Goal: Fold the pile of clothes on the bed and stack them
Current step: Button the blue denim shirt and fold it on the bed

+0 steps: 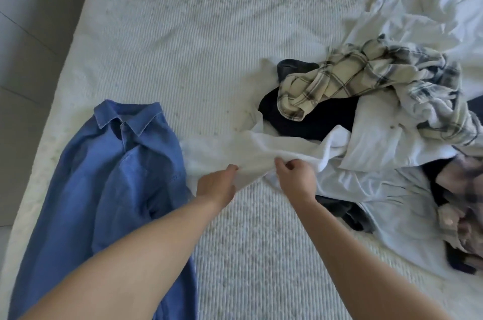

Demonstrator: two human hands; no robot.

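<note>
both hands on the white top, mid-bed. left hand has fingers curled into the fabric, gripping its near edge; right hand pinches a bunched fold just beside it, thumb + fingers closed on cloth. top trails right into the pile (plaid shirt on top, dark item under it, more white stuff). blue shirt lies flat at left, collar away from the person, its right edge touching the white top.
</note>
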